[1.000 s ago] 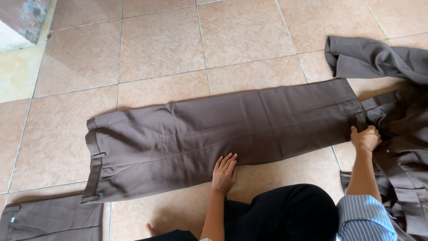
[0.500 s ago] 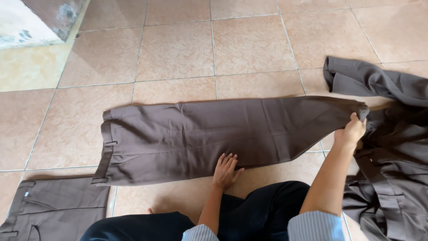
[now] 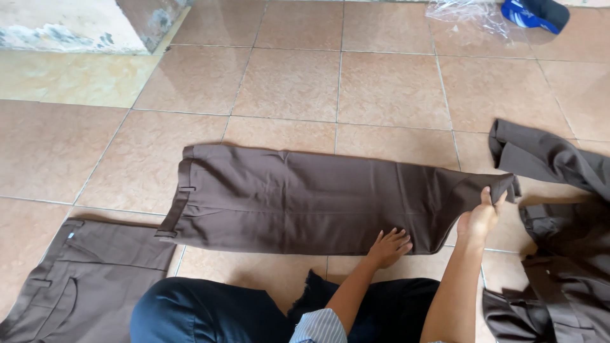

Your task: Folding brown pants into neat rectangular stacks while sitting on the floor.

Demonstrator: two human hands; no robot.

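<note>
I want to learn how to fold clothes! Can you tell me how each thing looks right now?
Brown trousers in the middle: flat on the tiled floor, hem end lifted.
Right hand: pinching the hem.
Left hand: flat on the near edge.
Brown folded trousers at lower left: lying flat.
Brown garments heaped at right: crumpled, unfolded.
Clear plastic bag: crinkled, on the floor.

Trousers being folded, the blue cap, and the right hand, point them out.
Trousers [image 3: 298, 200], head view, mid-leg cloth.
Blue cap [image 3: 537, 13], head view, its crown.
Right hand [image 3: 480, 219], head view, back of hand gripping the hem.
</note>
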